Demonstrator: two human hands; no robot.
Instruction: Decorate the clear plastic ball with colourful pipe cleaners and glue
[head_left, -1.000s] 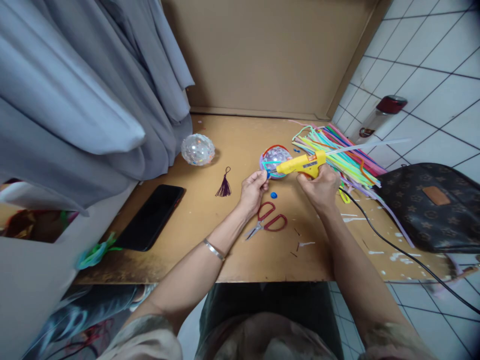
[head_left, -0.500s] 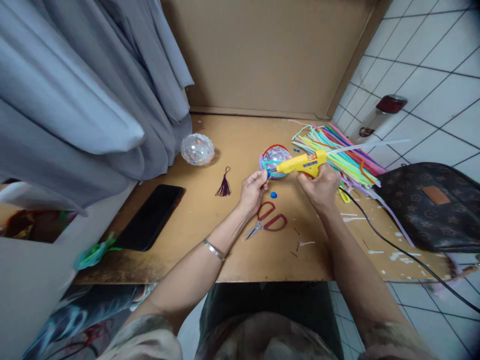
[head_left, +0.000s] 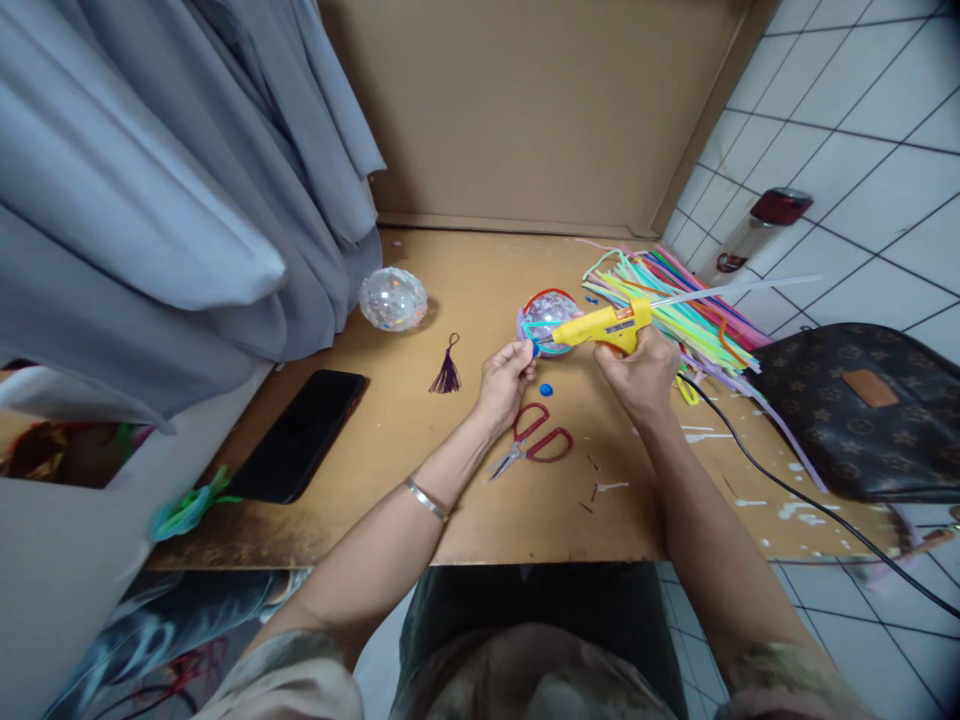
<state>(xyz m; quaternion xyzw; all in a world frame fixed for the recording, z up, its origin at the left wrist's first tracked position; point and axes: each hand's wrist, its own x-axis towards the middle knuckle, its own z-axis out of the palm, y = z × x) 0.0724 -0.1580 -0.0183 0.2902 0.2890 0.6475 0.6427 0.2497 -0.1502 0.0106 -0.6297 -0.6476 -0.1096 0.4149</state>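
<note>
My right hand [head_left: 646, 372] is wrapped round a yellow glue gun [head_left: 604, 327], whose nozzle points left at the fingertips of my left hand [head_left: 508, 378]. Those fingers pinch a small blue piece [head_left: 535, 348]. Just behind the nozzle sits a clear ball with coloured strips [head_left: 552, 308], partly hidden by the gun. On the table nearer me lie a blue button-like piece [head_left: 546, 390] and red-handled scissors [head_left: 531, 442], their blades apart. A dark purple tassel [head_left: 445, 370] rests left of my left hand.
A speckled clear ball [head_left: 394, 300] and a black phone [head_left: 298, 435] are at the left. Bundled pipe cleaners [head_left: 675, 310], a dark bag [head_left: 862, 410] and a black cord [head_left: 780, 485] occupy the right. A red-capped bottle [head_left: 757, 235] stands behind. Grey curtain [head_left: 187, 180] hangs at left.
</note>
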